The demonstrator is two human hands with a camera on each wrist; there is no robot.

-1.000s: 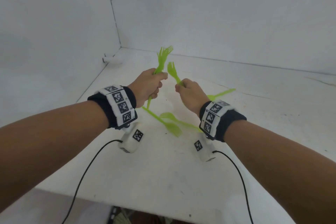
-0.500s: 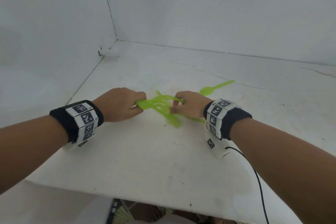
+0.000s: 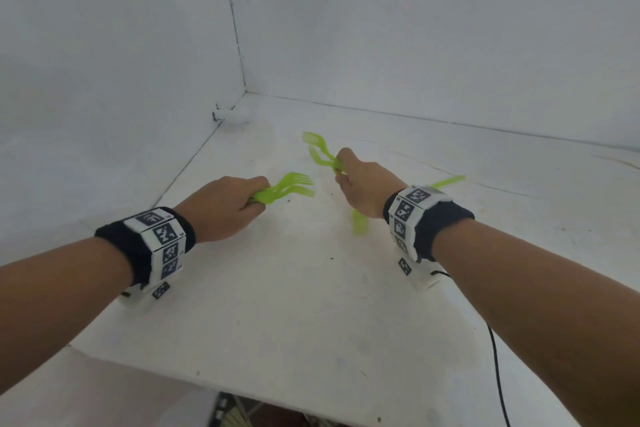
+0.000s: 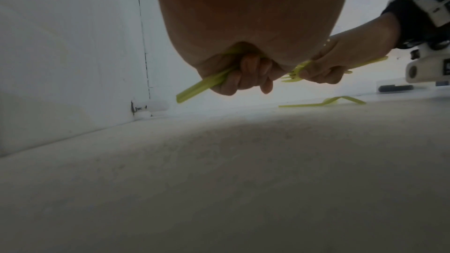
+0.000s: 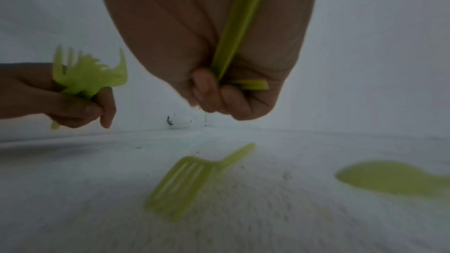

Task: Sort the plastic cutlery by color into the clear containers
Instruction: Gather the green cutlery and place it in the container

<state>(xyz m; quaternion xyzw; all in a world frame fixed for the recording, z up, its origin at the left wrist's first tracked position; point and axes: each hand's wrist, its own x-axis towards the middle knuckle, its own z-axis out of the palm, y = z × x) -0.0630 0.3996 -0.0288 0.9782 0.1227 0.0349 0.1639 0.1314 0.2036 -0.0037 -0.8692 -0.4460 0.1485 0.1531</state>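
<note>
All the cutlery in view is lime green. My left hand (image 3: 254, 201) grips a small bunch of forks (image 3: 294, 184) by their handles, tines pointing right; the left wrist view shows its fingers (image 4: 246, 76) curled round the handles (image 4: 202, 86). My right hand (image 3: 341, 172) grips other forks (image 3: 317, 149), tines pointing away to the left, and one handle (image 5: 239, 26) runs back along the palm. Under that hand a loose fork (image 5: 182, 184) lies on the table, with a spoon (image 5: 389, 180) to its right. No clear container is in view.
The white table (image 3: 294, 322) meets white walls at the back and left, and a small white fitting (image 3: 230, 113) sits in the far left corner. A green handle (image 3: 446, 181) shows behind my right wrist. A black cable (image 3: 498, 374) trails off the front right.
Half a second ago both hands were together on the green pile on the table. Now they are apart, each gripping forks; the right hand has moved away and up.
</note>
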